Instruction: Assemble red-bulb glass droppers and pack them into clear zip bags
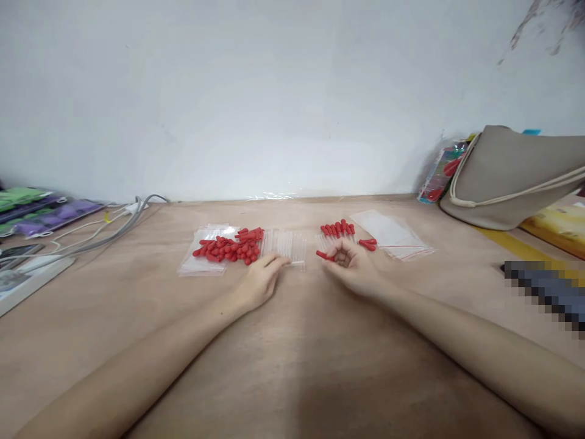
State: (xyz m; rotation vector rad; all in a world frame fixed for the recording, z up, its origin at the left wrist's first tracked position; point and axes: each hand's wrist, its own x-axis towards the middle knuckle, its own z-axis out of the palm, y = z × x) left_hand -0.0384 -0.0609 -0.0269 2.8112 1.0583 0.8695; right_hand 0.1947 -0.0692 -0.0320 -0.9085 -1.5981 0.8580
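My left hand (262,277) lies on the wooden table (292,353), its fingers reaching the near end of a row of clear glass tubes (286,244). A heap of red rubber bulbs (231,247) lies on a clear plastic bag (201,265) just left of those tubes. My right hand (350,265) is curled, palm up, with a red-bulbed dropper (325,255) pinched at its fingertips. Behind it several assembled droppers with red bulbs (339,229) lie side by side. Two more red pieces (368,244) rest to the right.
A stack of clear zip bags (390,235) lies right of the droppers. A beige tote bag (512,174) leans at the right beside a colourful packet (441,174). Grey cables (114,228) and green and purple packs (41,210) sit at the left. A white wall stands behind.
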